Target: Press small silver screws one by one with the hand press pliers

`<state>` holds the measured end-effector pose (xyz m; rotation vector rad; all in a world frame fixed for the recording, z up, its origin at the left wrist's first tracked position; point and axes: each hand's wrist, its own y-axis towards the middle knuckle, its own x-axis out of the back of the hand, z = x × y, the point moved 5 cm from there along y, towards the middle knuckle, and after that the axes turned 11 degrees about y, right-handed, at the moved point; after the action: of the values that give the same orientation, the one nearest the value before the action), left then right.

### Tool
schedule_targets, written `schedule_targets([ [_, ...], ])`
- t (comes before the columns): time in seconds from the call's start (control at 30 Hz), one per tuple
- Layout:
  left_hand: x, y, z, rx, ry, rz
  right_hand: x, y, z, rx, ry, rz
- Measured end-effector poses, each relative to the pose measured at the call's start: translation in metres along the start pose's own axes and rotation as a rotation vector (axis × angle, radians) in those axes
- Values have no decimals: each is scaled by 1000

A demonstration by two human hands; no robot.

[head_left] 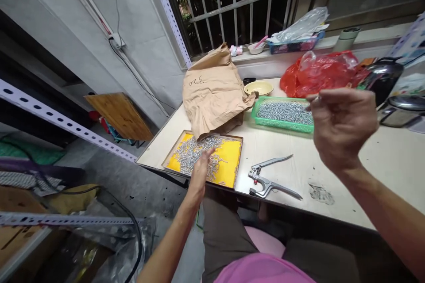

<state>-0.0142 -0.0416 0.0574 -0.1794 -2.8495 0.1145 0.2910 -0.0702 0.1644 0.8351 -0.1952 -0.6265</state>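
Note:
My left hand (200, 169) is over a shallow tray (238, 163) with a yellow bottom, its fingers stretched out and a little apart at a pile of small silver metal pins (189, 152). Nothing shows in its grasp. Raised above the right part of the table, my right hand (345, 130) is closed, thumb and fingertips pinched together. Whatever small thing it may hold cannot be made out. Behind that hand stands a green plastic basket (282, 127) full of similar small metal pieces (285, 112). Hand pliers (265, 183) with spread handles lie between my hands.
A crumpled brown paper bag (214, 90) leans over the tray's back edge. A cream dish (260, 88), a red plastic bag (318, 73) and a dark kettle (381, 75) stand at the back. The table's front edge (212, 181) runs above my lap.

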Motion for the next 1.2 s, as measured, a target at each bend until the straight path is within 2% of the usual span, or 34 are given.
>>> schedule_targets([
  [0.07,-1,7,-4,-7,-93,121,6,21,-26,28,-180,43],
  [0.13,-4,7,-11,-24,-201,243,4,21,-68,-50,-375,281],
  [0.17,-4,5,-16,-46,-232,268,1,13,-89,-108,-419,425],
  [0.23,-4,-1,-23,-86,-242,273,2,-12,-124,-262,-409,530],
  [0.33,-4,-6,-25,-95,-145,256,-2,-60,-144,-584,-150,635],
  [0.4,-1,-3,-21,-88,-60,224,-5,-88,-135,-778,72,694],
  [0.47,3,3,-14,-111,90,142,-6,-107,-116,-825,159,742],
  [0.57,5,14,-4,-269,541,-9,-3,-123,-89,-632,-12,816],
  [0.63,-2,20,1,-406,850,-40,0,-135,-77,-457,-179,868],
  [0.73,-16,27,8,-523,1159,19,6,-154,-67,-307,-364,958],
  [0.87,-31,36,11,-584,1409,176,16,-168,-59,-247,-532,1061],
  [1.0,-42,43,17,-636,1509,294,19,-168,-58,-223,-617,1056],
  [1.2,-45,54,22,-628,1529,324,13,-169,-64,-245,-654,1103],
])
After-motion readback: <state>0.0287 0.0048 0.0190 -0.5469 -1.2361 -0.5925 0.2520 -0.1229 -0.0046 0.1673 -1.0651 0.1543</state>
